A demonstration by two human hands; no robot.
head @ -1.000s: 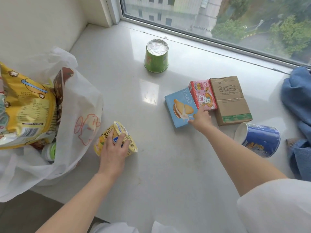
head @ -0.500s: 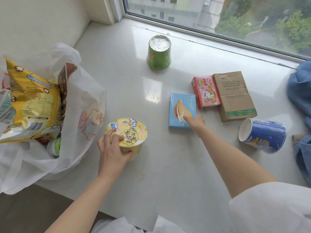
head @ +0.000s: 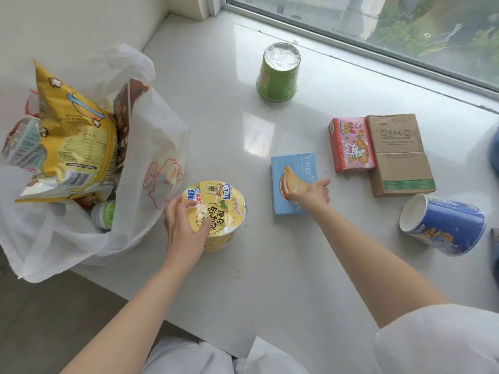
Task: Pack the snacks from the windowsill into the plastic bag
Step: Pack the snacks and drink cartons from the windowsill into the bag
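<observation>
A white plastic bag (head: 154,147) stands open at the left on the windowsill (head: 270,279), holding a yellow chip bag (head: 75,141) and other packets. Beside it a yellow noodle cup (head: 226,206) stands upright; my left hand (head: 183,228) grips its lid and rim from above. My right hand (head: 310,197) rests with its fingers flat on a light blue biscuit box (head: 293,168) lying at the middle. A pink box (head: 351,144) and a brown carton (head: 397,155) lie side by side to the right.
A green cup (head: 278,74) stands upside down near the window. A blue cup (head: 445,225) lies on its side at the right. Blue cloth (head: 495,152) shows at the right edge. The sill's front edge drops to the floor at lower left.
My left hand has turned the yellow cup from lying on its side to upright. My right hand has slid the blue box away from the pink box, toward me.
</observation>
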